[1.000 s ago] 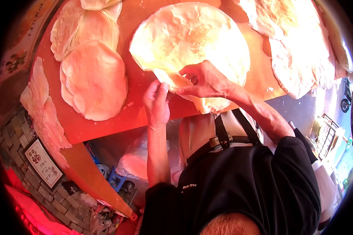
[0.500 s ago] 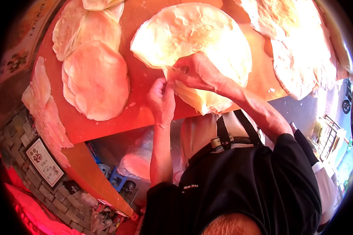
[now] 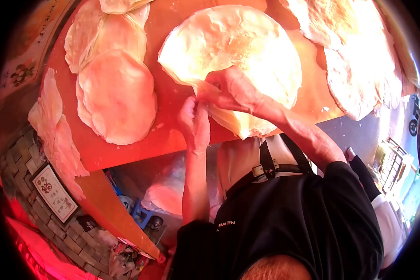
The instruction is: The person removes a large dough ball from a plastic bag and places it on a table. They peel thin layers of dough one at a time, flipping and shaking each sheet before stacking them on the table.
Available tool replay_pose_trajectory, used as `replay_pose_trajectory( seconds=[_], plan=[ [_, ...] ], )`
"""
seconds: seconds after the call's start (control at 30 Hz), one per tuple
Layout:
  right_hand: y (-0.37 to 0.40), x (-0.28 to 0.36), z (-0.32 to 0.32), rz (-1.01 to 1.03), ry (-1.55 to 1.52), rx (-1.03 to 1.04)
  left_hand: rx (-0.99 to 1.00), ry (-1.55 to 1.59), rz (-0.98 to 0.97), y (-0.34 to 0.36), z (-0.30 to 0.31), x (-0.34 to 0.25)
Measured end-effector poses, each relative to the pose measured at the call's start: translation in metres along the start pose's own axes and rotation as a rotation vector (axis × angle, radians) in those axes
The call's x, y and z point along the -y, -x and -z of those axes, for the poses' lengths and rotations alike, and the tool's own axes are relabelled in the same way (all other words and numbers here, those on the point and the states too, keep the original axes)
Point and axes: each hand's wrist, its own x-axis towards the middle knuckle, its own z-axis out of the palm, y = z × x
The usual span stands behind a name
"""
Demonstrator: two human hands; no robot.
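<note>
A large stack of thin round flatbreads (image 3: 228, 37) lies in the middle of the orange table, its near edge bent and layered. My right hand (image 3: 238, 91) reaches over the near left part of the stack, fingers pinched on the edge of a flatbread sheet. Just below, my left hand (image 3: 195, 122) is closed, thumb and fingertips together at the corner of that same edge. The sheet's corner between the two hands is mostly covered by fingers.
Smaller flatbread piles (image 3: 116, 95) lie to the left, and a brightly lit heap (image 3: 354, 56) lies at right. More sheets (image 3: 56, 130) hang over the table's left edge. Below the orange table (image 3: 126, 156) sits a plastic-wrapped bundle (image 3: 165, 193). A person's leg (image 3: 364, 177) shows at right.
My left hand has dropped slightly from the sheet's corner, with its fingertips more tucked. My right hand keeps its pinch on the edge. The whole view has shifted a little.
</note>
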Motion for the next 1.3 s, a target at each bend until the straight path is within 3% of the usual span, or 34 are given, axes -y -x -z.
replay_pose_trajectory(
  seconds=[0.1,0.27,0.33,0.43,0.5,0.57,0.6,0.67,0.73,0.77,0.8,0.83,0.93,1.07,1.3],
  plan=[
    [-0.003,-0.016,0.004,-0.102,-0.145,0.118,-0.016,0.012,0.015,0.0,0.005,0.006],
    [0.003,-0.065,0.059,-0.386,-0.445,-0.216,-0.203,0.202,0.034,0.018,0.036,0.016],
    [0.012,-0.06,0.085,-0.447,-0.592,-0.215,-0.232,0.371,0.138,0.02,0.045,0.018],
    [0.007,-0.046,0.056,-0.518,-0.422,-0.189,-0.237,0.467,0.189,0.016,0.039,0.027],
    [0.006,-0.063,0.014,-0.177,-0.218,-0.146,-0.208,0.415,0.202,0.012,0.034,0.034],
    [0.005,-0.033,0.023,-0.194,-0.265,-0.033,-0.146,0.33,0.234,0.008,0.042,0.043],
    [0.006,-0.021,0.04,-0.305,-0.332,-0.007,-0.092,0.35,0.217,0.01,0.045,0.039],
    [0.016,-0.015,0.08,-0.21,-0.479,-0.265,-0.077,0.416,0.247,0.012,0.054,0.039],
    [0.038,0.004,0.152,-0.336,-0.847,-0.486,-0.121,0.426,0.267,0.016,0.066,0.059],
    [0.056,0.015,0.196,-0.273,-0.864,-0.45,-0.115,0.423,0.254,0.016,0.064,0.059],
    [0.069,0.002,0.231,-0.363,-0.58,-0.765,-0.112,0.421,0.239,0.017,0.059,0.059],
    [0.084,0.003,0.268,-0.289,-0.558,-0.81,-0.109,0.419,0.226,0.016,0.055,0.06],
    [0.092,0.013,0.342,-0.099,-0.521,-0.81,-0.1,0.446,0.248,0.014,0.064,0.073],
    [0.034,0.021,0.392,0.048,-0.529,-0.747,-0.228,0.432,0.42,0.012,0.056,0.061],
    [-0.09,0.012,0.473,0.215,-0.597,-0.665,-0.158,0.412,0.351,0.013,0.067,0.08]
  ],
)
